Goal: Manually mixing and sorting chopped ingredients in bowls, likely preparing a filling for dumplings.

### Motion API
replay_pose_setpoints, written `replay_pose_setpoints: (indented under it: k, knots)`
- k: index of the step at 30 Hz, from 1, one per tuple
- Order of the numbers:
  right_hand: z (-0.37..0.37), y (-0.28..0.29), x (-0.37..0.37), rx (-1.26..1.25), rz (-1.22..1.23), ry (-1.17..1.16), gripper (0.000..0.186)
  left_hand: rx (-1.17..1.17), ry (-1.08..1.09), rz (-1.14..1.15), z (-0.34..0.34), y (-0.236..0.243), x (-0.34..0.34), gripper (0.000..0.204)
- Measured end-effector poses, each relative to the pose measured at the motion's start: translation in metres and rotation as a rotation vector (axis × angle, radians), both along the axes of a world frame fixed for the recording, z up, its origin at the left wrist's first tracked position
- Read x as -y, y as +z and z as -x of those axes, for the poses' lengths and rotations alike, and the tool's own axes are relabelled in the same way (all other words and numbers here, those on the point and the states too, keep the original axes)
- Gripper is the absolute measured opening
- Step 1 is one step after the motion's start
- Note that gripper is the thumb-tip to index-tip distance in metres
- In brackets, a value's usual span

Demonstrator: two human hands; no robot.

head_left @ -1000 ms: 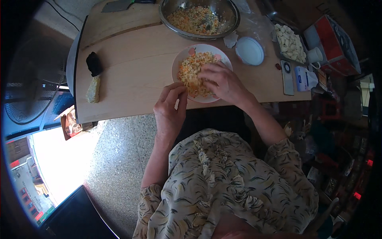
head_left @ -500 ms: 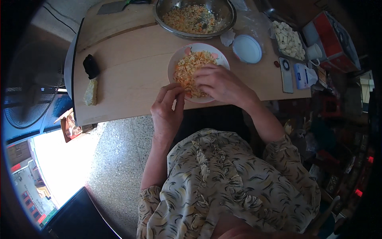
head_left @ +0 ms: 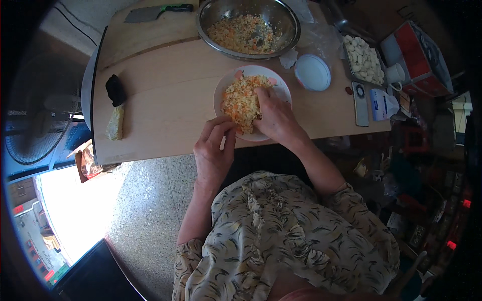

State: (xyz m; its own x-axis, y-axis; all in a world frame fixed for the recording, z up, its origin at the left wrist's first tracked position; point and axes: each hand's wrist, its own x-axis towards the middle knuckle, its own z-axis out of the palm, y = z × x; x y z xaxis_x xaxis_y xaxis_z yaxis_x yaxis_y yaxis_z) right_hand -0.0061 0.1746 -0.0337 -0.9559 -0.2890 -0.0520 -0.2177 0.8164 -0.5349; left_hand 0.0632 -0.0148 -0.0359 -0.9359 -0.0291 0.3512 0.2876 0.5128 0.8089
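A round white plate (head_left: 284,95) with pink marks near its rim lies at the table's near edge, heaped with a finely chopped, yellow and orange food mix (head_left: 240,103). My left hand (head_left: 215,143) is closed at the plate's near left rim, thumb and fingers pinched over it. From the right my right hand (head_left: 276,116) reaches into the mix, fingers curled round part of it; some fingertips are hidden. Just beyond the plate stands a large steel bowl (head_left: 291,44) with more of the same mix inside.
Right of the plate are a white lid (head_left: 312,73), a tray of white pieces (head_left: 365,60), a phone (head_left: 360,104), a tissue pack (head_left: 384,104) and a white mug (head_left: 395,74). A cleaver (head_left: 145,13) lies far left; a black-topped yellowish bundle (head_left: 115,123) is nearer.
My right hand has drawn back toward the plate's near right side, its fingers curling into the mix. My left hand stays at the rim. The whole view has shifted slightly, showing more of the cleaver.
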Motion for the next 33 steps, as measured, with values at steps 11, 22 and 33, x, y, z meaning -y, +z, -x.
replay_pose_setpoints:
  k: [11, 22, 33]
  knots:
    - [0.019, 0.014, 0.002, -0.185, 0.000, 0.286, 0.073, 0.016, -0.013, -0.018, 0.001, 0.002, 0.001, 0.013]
    - [0.028, -0.007, 0.016, -0.182, -0.096, 0.170, 0.039, 0.048, -0.038, 0.034, -0.002, 0.008, 0.001, 0.014]
    - [0.050, 0.073, -0.012, -0.075, 0.223, 0.160, 0.030, 0.021, -0.047, -0.023, 0.001, -0.001, 0.002, 0.012]
